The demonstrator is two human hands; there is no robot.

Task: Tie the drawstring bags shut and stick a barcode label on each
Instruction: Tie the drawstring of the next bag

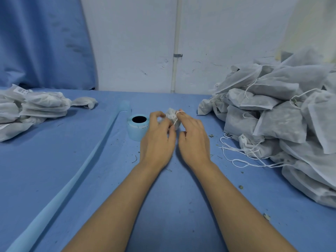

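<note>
Both hands on one small white drawstring bag [171, 116], mid-worktop [172, 200], just right of the blue label roll [136, 129]. Your left hand [157, 140] grips the bag's gathered neck, fingers curled round it. Your right hand [193, 139] holds the drawstring [176, 121], with the cord looped over your index finger and running down to the neck. Knot: can't tell, your fingers hide it. Pile of untied bags [272, 115] on the right, loose cords trailing onto the worktop near your right wrist. Stack of bags [41, 106] far left, one showing a printed label. Pale-blue liner strip [72, 171] runs from behind the roll to the near-left corner
</note>
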